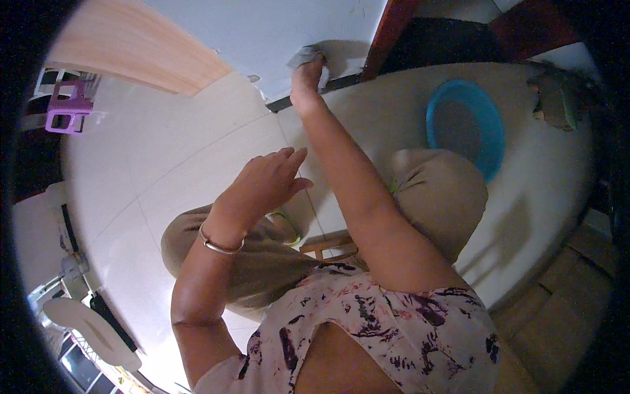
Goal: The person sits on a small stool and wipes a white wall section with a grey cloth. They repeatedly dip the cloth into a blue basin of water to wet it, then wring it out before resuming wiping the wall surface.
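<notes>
My right hand [306, 83] reaches out to the pale wall [275, 34], its fingers closed on a light grey cloth [302, 55]. The cloth is bunched against the lower wall, close to the dark baseboard [342, 84]. In front of my knees, my left hand [268, 180] hangs above the tiled floor with fingers apart and nothing in it. A bracelet [221, 246] circles the left wrist. Past my right knee a blue plastic basin [492, 133] stands on the floor; I cannot tell what it contains.
Beneath me is part of a small wooden stool [327, 245]. A purple plastic stool [71, 106] stands far left, near a light wooden panel [133, 44]. A dark red door frame [389, 37] borders the wall. Cardboard-like material [556, 98] lies beyond the basin.
</notes>
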Demonstrator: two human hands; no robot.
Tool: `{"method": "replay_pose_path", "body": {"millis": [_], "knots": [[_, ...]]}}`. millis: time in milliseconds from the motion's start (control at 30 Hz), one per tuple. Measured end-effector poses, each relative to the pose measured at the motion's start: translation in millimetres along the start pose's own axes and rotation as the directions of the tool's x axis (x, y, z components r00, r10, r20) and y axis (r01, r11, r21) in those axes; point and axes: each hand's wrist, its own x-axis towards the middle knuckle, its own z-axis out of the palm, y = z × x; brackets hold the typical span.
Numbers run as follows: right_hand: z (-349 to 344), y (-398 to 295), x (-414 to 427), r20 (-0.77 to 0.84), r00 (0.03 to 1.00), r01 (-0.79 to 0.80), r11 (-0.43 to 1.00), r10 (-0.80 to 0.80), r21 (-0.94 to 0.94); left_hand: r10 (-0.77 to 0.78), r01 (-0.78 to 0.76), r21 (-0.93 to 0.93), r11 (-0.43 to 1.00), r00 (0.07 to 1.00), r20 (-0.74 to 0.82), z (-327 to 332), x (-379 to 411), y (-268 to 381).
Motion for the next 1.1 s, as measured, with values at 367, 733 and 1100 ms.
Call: {"method": "replay_pose_path", "body": {"millis": [367, 733, 1100], "knots": [[-4, -21, 27, 0.162, 0.985, 0.002, 0.953, 0.05, -0.304, 0.04, -0.041, -0.006, 0.999, 0.991, -0.126, 21, -5, -4], [2, -21, 37, 0.176, 0.983, 0.029, 0.887, 0.059, -0.46, 0.13, -0.131, -0.007, 0.991, 0.988, -0.087, 23, 0, 18], [-14, -41, 34, 0.332, 0.943, 0.211, 0.781, -0.005, -0.588, 0.061, -0.061, 0.002, 0.998, 0.995, -0.085, 15, -2, 3]]}}
